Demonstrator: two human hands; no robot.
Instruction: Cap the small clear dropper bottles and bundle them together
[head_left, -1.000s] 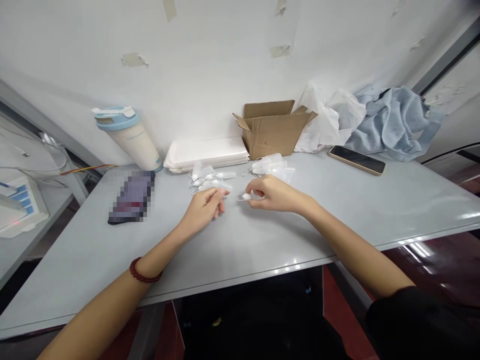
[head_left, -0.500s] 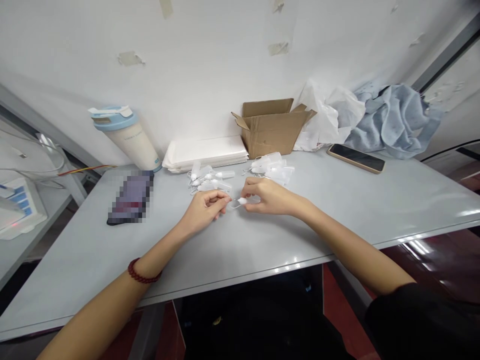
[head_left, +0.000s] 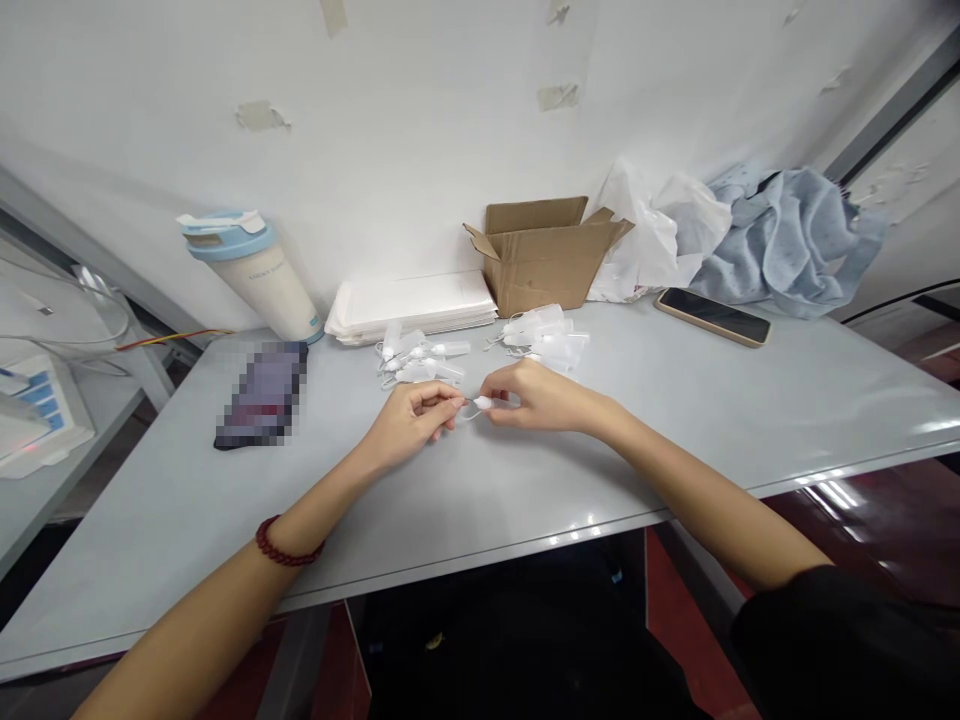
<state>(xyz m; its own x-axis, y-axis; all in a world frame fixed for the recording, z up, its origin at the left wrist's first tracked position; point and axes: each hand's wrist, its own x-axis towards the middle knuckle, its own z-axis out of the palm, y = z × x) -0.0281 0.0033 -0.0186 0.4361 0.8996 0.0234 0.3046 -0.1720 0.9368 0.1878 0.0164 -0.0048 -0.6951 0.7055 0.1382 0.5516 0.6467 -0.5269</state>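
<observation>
My right hand (head_left: 525, 396) pinches a small translucent bottle by its body, with the white cap (head_left: 483, 403) pointing left and a thin loop hanging by it. Close to that cap, my left hand (head_left: 422, 420) is closed, thumb against forefinger, on a thin dark piece too small to make out. Behind my left hand lies a loose pile of similar bottles with loops (head_left: 418, 355). A second pile (head_left: 549, 335) sits behind my right hand.
On the grey table (head_left: 480, 500), a tumbler (head_left: 262, 290) and a dark pouch (head_left: 262, 395) stand left. At the back are white flat packs (head_left: 412, 303), an open cardboard box (head_left: 547, 260), plastic bags (head_left: 660, 235), a phone (head_left: 712, 315) and blue cloth (head_left: 802, 240).
My right fingers have shifted slightly around the bottle, and its cap has turned a little. The left hand has edged slightly to the right.
</observation>
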